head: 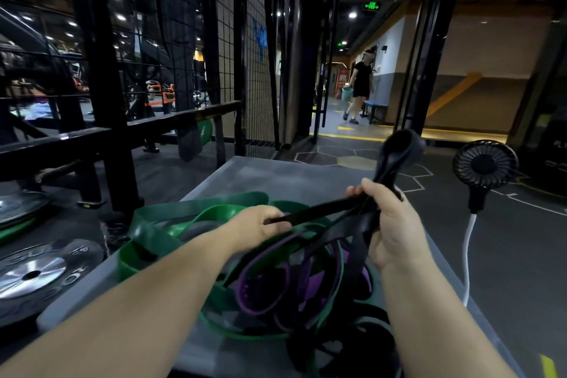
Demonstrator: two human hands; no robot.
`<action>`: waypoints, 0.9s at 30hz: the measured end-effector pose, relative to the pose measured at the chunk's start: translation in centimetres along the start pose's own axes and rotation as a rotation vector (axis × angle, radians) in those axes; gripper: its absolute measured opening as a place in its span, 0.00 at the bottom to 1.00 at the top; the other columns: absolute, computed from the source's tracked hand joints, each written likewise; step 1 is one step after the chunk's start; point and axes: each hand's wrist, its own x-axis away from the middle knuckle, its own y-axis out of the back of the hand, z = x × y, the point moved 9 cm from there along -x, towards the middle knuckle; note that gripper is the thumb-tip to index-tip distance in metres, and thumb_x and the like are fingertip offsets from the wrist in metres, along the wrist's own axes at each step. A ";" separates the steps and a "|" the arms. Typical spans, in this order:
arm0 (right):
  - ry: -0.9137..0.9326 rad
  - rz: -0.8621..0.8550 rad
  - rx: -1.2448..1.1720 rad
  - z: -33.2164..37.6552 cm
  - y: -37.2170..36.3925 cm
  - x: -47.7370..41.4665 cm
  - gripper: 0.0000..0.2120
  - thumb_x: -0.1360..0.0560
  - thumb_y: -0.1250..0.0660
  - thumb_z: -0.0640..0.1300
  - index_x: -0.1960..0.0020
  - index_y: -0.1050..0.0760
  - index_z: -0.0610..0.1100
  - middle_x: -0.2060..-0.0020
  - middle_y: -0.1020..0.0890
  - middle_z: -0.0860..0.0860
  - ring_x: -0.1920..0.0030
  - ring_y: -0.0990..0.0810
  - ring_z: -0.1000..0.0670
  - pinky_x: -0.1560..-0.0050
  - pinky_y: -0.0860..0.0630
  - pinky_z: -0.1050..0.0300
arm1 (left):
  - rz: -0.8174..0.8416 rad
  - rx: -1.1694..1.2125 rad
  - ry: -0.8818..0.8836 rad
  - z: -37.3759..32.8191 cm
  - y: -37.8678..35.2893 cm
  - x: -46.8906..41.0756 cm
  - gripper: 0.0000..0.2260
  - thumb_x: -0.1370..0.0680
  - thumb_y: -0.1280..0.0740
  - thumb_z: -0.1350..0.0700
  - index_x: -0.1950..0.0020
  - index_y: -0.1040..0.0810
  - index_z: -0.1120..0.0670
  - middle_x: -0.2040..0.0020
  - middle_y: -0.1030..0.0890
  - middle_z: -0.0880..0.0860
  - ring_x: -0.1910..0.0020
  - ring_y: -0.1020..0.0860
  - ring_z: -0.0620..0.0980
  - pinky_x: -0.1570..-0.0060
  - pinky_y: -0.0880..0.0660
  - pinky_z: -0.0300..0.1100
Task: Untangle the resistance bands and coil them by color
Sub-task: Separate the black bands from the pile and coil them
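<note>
Now a black band (322,208) is pinched by the left grip (260,224) and held tight by the right grip (391,224) — over the table (245,175).

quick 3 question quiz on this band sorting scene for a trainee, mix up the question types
1. True or false: the left hand and the right hand both grip the black band.
2. Which lie piled on the grey platform? A green bands and purple bands; B red and yellow bands; C only blue bands.
3. Fill in: right of the platform is a small black ___ with a white cable.

Key: 1 true; 2 A; 3 fan.
</note>
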 end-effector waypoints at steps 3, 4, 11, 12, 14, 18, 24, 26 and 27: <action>0.052 -0.027 -0.038 1.1 0.5 -0.3 0.06 0.22 0.36 0.36 0.57 0.31 0.42 0.71 0.19 0.50 0.68 0.18 0.53 0.63 0.20 0.57 | -0.137 -0.088 -0.006 0.3 2.4 -0.8 0.08 0.21 0.36 0.48 0.54 0.23 0.51 0.60 0.22 0.49 0.59 0.23 0.51 0.59 0.30 0.42; 0.063 -0.034 -0.036 1.2 0.5 -0.3 0.06 0.22 0.36 0.35 0.55 0.30 0.42 0.70 0.18 0.50 0.67 0.18 0.53 0.62 0.19 0.57 | -0.226 -0.106 -0.003 -0.2 4.2 -1.2 0.07 0.20 0.37 0.49 0.53 0.23 0.51 0.59 0.21 0.51 0.59 0.23 0.53 0.58 0.28 0.44; 0.141 0.006 -0.104 2.8 0.2 -0.9 0.05 0.22 0.37 0.33 0.53 0.29 0.42 0.61 0.15 0.46 0.53 0.16 0.49 0.53 0.17 0.43 | -0.595 -0.135 -0.191 -10.5 15.2 -2.7 0.05 0.21 0.38 0.47 0.51 0.24 0.47 0.66 0.23 0.44 0.62 0.22 0.50 0.60 0.27 0.45; 0.148 -0.003 -0.123 3.0 0.5 -1.1 0.05 0.22 0.36 0.33 0.53 0.29 0.42 0.62 0.15 0.46 0.51 0.16 0.47 0.53 0.18 0.42 | -0.581 -0.101 -0.222 -11.2 15.1 -2.8 0.06 0.21 0.37 0.48 0.51 0.24 0.47 0.67 0.23 0.45 0.63 0.22 0.49 0.60 0.27 0.45; 0.158 -0.030 -0.157 3.3 1.4 -1.4 0.06 0.23 0.35 0.33 0.54 0.29 0.42 0.64 0.16 0.47 0.48 0.17 0.43 0.51 0.18 0.41 | -0.502 -0.059 -0.234 -11.2 13.7 -3.1 0.05 0.20 0.37 0.49 0.50 0.24 0.49 0.66 0.21 0.46 0.64 0.23 0.49 0.60 0.28 0.43; 0.184 -0.051 -0.160 4.1 2.5 -1.6 0.07 0.22 0.38 0.32 0.55 0.31 0.42 0.67 0.17 0.46 0.55 0.15 0.44 0.52 0.18 0.41 | -0.231 -0.173 -0.116 -6.8 7.7 -3.6 0.07 0.20 0.36 0.49 0.48 0.24 0.51 0.56 0.20 0.48 0.57 0.23 0.48 0.63 0.31 0.37; 0.308 -0.098 -0.107 6.9 4.8 -1.5 0.12 0.23 0.38 0.33 0.60 0.35 0.45 0.72 0.31 0.52 0.75 0.33 0.54 0.72 0.29 0.62 | 0.186 -0.248 0.131 3.9 -0.4 -1.1 0.31 0.25 0.31 0.45 0.24 0.39 0.46 0.26 0.33 0.50 0.31 0.31 0.50 0.31 0.35 0.44; 0.287 -0.052 0.033 7.4 4.7 -1.4 0.12 0.23 0.38 0.32 0.60 0.35 0.46 0.72 0.32 0.51 0.76 0.34 0.55 0.76 0.35 0.64 | 0.204 -0.184 0.208 5.7 -0.9 -0.1 0.31 0.24 0.31 0.44 0.24 0.39 0.45 0.28 0.30 0.50 0.36 0.26 0.49 0.34 0.32 0.42; 0.246 -0.024 0.140 7.1 4.5 -1.5 0.12 0.24 0.37 0.32 0.59 0.34 0.46 0.72 0.32 0.51 0.77 0.33 0.55 0.77 0.36 0.64 | 0.210 -0.128 0.234 6.0 -1.2 0.3 0.29 0.24 0.32 0.43 0.25 0.38 0.45 0.30 0.28 0.50 0.37 0.25 0.49 0.36 0.32 0.40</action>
